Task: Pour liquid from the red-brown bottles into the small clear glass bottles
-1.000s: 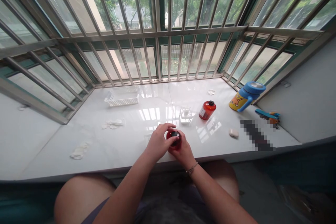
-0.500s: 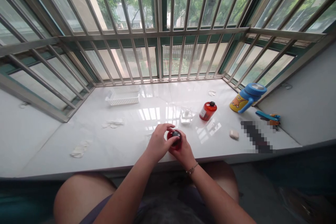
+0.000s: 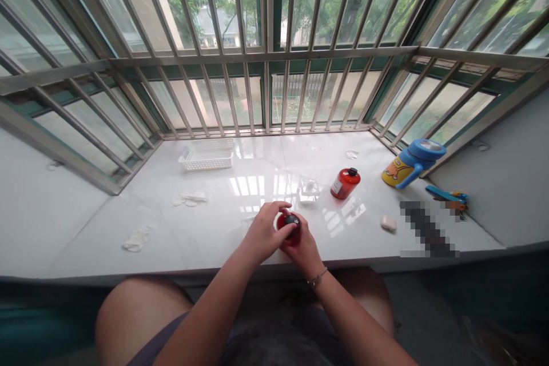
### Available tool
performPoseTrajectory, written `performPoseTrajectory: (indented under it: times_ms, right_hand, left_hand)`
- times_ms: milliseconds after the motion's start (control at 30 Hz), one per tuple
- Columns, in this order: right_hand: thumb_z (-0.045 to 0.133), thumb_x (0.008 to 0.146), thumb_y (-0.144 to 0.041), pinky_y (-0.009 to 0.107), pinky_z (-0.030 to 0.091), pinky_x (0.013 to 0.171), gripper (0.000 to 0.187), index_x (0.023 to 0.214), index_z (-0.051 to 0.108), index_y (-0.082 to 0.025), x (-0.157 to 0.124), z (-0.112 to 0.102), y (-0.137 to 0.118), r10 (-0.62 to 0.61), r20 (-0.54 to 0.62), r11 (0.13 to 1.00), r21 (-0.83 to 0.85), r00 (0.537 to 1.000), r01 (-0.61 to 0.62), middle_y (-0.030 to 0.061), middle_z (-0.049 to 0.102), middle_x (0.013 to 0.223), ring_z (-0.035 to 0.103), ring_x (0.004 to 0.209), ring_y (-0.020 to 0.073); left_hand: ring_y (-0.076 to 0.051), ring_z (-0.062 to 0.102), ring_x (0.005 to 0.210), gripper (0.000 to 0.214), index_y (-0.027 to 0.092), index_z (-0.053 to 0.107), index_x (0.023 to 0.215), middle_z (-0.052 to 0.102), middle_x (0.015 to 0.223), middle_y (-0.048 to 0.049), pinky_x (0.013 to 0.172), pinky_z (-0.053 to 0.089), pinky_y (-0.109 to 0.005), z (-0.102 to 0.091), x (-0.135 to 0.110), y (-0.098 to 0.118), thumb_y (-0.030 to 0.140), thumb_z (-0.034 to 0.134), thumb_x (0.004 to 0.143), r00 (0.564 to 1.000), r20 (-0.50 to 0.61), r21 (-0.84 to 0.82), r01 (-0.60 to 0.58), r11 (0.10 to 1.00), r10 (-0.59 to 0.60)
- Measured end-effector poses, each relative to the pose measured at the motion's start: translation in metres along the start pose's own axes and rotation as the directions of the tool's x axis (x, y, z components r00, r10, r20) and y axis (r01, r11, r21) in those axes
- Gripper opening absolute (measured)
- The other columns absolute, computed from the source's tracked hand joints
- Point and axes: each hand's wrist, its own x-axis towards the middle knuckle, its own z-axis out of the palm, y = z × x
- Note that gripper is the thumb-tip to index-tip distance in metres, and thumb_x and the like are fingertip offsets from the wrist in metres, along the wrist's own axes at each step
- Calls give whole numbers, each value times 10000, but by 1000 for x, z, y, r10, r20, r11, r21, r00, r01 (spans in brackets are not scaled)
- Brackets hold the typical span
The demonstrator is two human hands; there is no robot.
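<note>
Near the front edge of the white counter, a red bottle with a black cap stands between my two hands. My right hand wraps round the bottle's body from the right and below. From the left, my left hand has its thumb laid against the cap and its fingers curled over the far side; the fingertips are partly hidden. A second red bottle with a black top and a white label sits farther back on the right. Beside it is a small clear container.
A white perforated basket lies at the back left, with crumpled white pieces nearer. To the right are a blue and yellow mug, a pale small case, a blue and orange tool and a blurred-out dark item. Metal bars line the window.
The camera view has turned slightly left, so everything on the counter sits a little farther right. Both hands keep nearly the same hold on the bottle and its cap.
</note>
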Motion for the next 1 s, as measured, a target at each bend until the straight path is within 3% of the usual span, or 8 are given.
performPoseTrajectory:
  times_ms: [133, 233, 333, 500, 633, 733, 867, 1000]
  right_hand:
    - [860, 819, -378, 526, 590, 1104, 831, 1528, 435, -296, 0, -1, 1, -12, 13, 1000, 13, 1000, 12, 128, 642, 1489, 699, 1303, 323]
    - [864, 820, -398, 528, 594, 1098, 844, 1534, 428, -292, -1, 0, 4, -7, -5, 1000, -11, 1000, 7, 137, 639, 1489, 697, 1306, 328]
    - [850, 828, -389, 522, 616, 1063, 829, 1531, 423, -284, -1, 1, 5, 1, -5, 1000, -6, 1000, -1, 146, 638, 1488, 710, 1288, 329]
    - [857, 812, -404, 524, 630, 1033, 845, 1527, 425, -279, -1, 0, 4, 16, -2, 1000, -10, 1000, -16, 151, 647, 1477, 726, 1259, 333]
    - [858, 809, -426, 536, 634, 1018, 852, 1529, 429, -275, -1, 0, 4, 11, -8, 1000, -21, 1000, -11, 153, 663, 1458, 731, 1245, 340]
    - [846, 828, -433, 551, 614, 1054, 820, 1521, 436, -277, -1, 0, 3, -19, -4, 1000, -12, 1000, 19, 148, 656, 1472, 713, 1278, 340]
    - [877, 815, -473, 567, 586, 1102, 842, 1512, 444, -286, 0, -1, 3, -3, 2, 999, -41, 1000, 3, 135, 665, 1452, 704, 1286, 342]
    - [891, 803, -503, 559, 577, 1113, 860, 1507, 450, -283, -1, -1, 3, 25, 10, 998, -62, 1000, -24, 132, 671, 1437, 708, 1273, 341]
  left_hand:
    - [-273, 633, 1345, 491, 291, 620, 1410, 680, 1408, -85, 1183, 514, -478, -5, -3, 1, 141, 661, 944, 992, 107, -32, -70, 997, 73]
    - [-296, 660, 1261, 474, 264, 665, 1315, 717, 1284, -88, 1125, 541, -487, -2, -3, 1, 181, 797, 868, 998, 28, -3, -54, 999, 54]
    - [-272, 700, 1130, 370, 257, 701, 1211, 732, 1144, -64, 1047, 567, -459, 2, 0, -1, 176, 814, 868, 999, -39, -8, -9, 1000, 9]
    - [-262, 712, 1114, 312, 264, 713, 1161, 756, 1152, -54, 1021, 576, -434, -3, 7, -6, 187, 819, 878, 999, 5, -46, -35, 998, 36]
    - [-262, 712, 1129, 250, 272, 723, 1173, 783, 1148, -51, 1224, 463, -537, -9, 11, -6, 192, 751, 939, 984, 106, -27, -139, 990, 141]
    - [-262, 693, 1250, 374, 300, 680, 1337, 775, 1268, -60, 1341, 311, -587, -16, 9, -6, 181, 680, 983, 960, 191, -12, -205, 979, 203]
    - [-282, 596, 1428, 485, 300, 567, 1512, 658, 1504, -111, 1255, 462, -536, -45, 6, -27, 240, 600, 1033, 973, 126, 74, -204, 976, 194]
    - [-318, 601, 1401, 412, 242, 652, 1402, 702, 1431, -120, 1267, 422, -572, -106, 8, -90, 227, 507, 1016, 989, -144, 362, 9, 932, 46]
